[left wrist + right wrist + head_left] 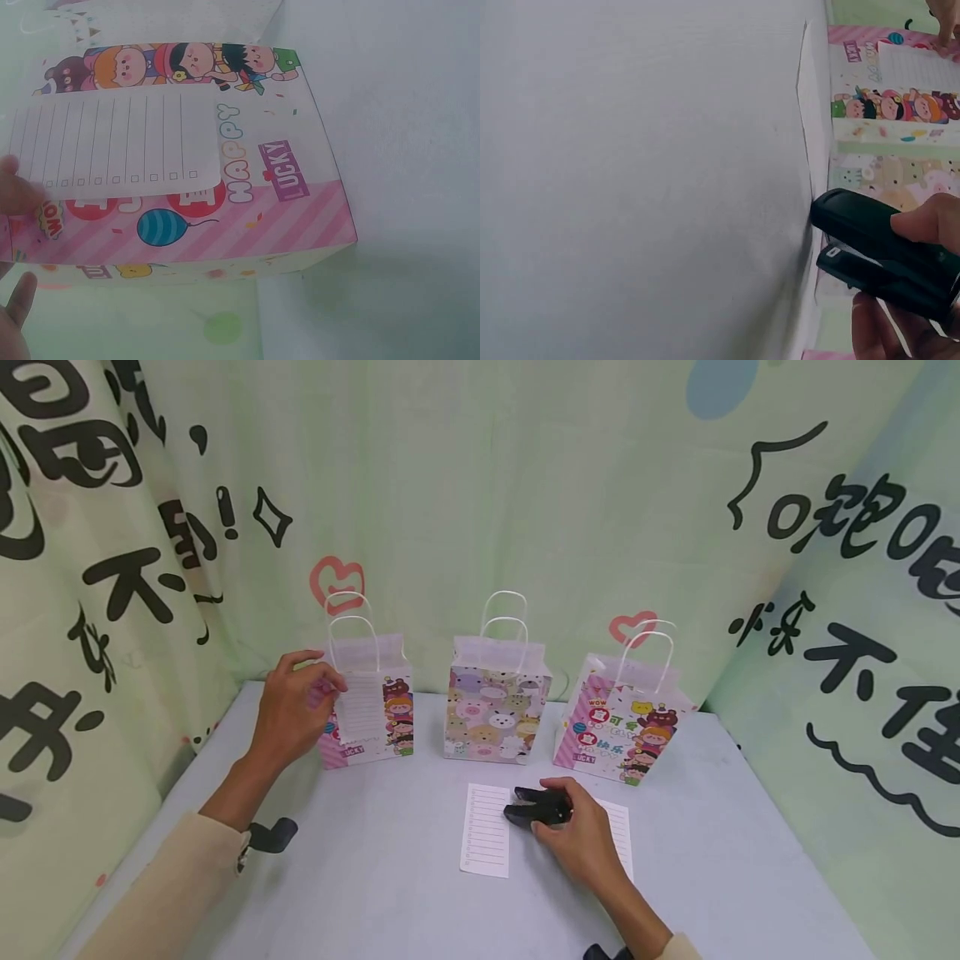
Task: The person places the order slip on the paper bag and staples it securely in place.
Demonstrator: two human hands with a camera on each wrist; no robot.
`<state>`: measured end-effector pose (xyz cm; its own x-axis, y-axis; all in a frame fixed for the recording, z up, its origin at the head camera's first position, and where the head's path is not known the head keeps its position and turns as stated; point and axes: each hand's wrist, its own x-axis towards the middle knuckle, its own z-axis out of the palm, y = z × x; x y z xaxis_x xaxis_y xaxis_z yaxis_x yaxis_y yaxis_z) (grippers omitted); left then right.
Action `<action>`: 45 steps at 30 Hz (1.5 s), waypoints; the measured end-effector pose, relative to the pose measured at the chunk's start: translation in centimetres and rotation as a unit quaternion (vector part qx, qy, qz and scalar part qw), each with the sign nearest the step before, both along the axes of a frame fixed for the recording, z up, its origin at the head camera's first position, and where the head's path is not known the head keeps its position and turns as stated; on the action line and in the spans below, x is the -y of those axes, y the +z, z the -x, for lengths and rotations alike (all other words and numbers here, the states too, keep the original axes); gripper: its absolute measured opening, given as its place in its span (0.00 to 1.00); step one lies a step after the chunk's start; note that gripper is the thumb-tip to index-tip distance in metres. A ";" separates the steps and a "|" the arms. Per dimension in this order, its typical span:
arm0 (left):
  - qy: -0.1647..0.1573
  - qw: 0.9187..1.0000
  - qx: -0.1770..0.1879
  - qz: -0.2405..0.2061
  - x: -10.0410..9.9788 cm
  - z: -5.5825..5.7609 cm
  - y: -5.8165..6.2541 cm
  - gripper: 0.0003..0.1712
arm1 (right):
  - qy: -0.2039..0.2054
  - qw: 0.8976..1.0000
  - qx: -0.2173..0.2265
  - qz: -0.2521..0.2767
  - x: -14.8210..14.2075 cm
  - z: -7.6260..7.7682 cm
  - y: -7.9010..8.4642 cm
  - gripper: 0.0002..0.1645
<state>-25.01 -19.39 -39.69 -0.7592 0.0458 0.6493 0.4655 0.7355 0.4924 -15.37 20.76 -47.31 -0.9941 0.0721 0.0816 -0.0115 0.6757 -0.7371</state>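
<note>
My left hand (291, 708) pinches the left edge of a lined checklist slip (363, 714), holding it against the front of the left paper gift bag (402, 745). In the left wrist view, the slip (124, 142) covers part of the printed cartoon front, and its row of small boxes faces the pink stripes. A black stapler (542, 812) is in my right hand (588, 843), gripped by thumb and fingers above the table. In the right wrist view, the stapler's (877, 232) front end is parted, with no paper visible between its halves.
A middle gift bag (495, 714) with animal faces and a right gift bag (622, 731) with cartoon figures stand in the same row. Two lined slips, a left one (483, 839) and a right one (619, 827), lie on the white table (375, 877). A printed curtain (427, 485) hangs behind.
</note>
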 end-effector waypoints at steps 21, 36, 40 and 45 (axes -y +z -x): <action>0.005 1.000 0.004 0.004 -0.1 0.0 0.1 0.03 | 0.054 0.997 -0.018 0.045 1.8 2.3 -1.1 0.30; 0.007 1.000 0.001 0.005 0.3 0.1 0.2 0.02 | 0.059 0.998 0.001 0.013 2.4 3.1 -1.5 0.44; 0.008 1.000 0.006 0.005 0.2 0.1 0.0 0.02 | 0.064 0.998 -0.001 -0.005 2.5 3.3 -1.8 0.43; 0.008 1.000 0.007 0.009 0.1 0.1 0.0 0.02 | 0.070 0.997 -0.003 0.017 3.2 3.0 -1.1 0.45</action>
